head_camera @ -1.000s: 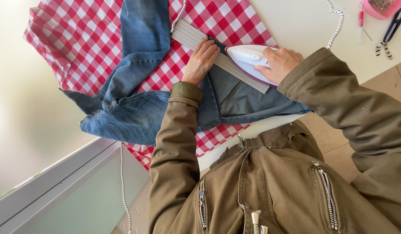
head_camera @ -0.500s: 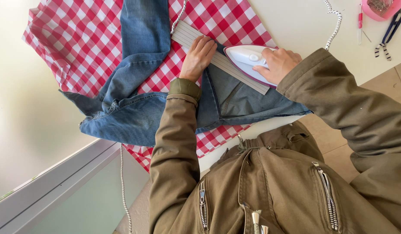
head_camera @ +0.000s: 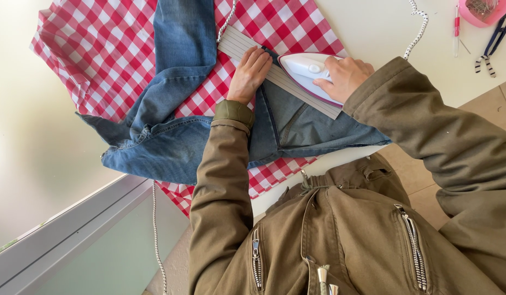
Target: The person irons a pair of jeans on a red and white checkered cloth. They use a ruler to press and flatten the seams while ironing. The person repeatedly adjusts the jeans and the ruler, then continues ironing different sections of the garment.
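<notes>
Where the jeans [head_camera: 209, 125] lie spread over the red checked cloth [head_camera: 100, 49] on the pale surface [head_camera: 373, 27], the items stand as follows.

Iron [head_camera: 307, 71]: white, on the folded denim edge at the jeans' right part. Right hand [head_camera: 344, 76] closed around its top; grip clenched on the iron.

Left hand [head_camera: 250, 74]: flat, fingers together, pressing a grey lined strip [head_camera: 275, 76] against the denim just left of the iron; it grasps nothing.

Cord [head_camera: 417, 27]: speckled, running off beyond the iron.

Scissors [head_camera: 493, 43], pink dish [head_camera: 485, 8], red pen-like tool [head_camera: 457, 27]: well right of the iron, far corner.

Handling note: the fold likely presses best if the strip stays square to the edge, the iron travels slowly, and the fingers keep clear of the plate.

Not determinable: the iron's plate, the hem beneath it, the jeans' upper leg past the frame, what the dish holds.
</notes>
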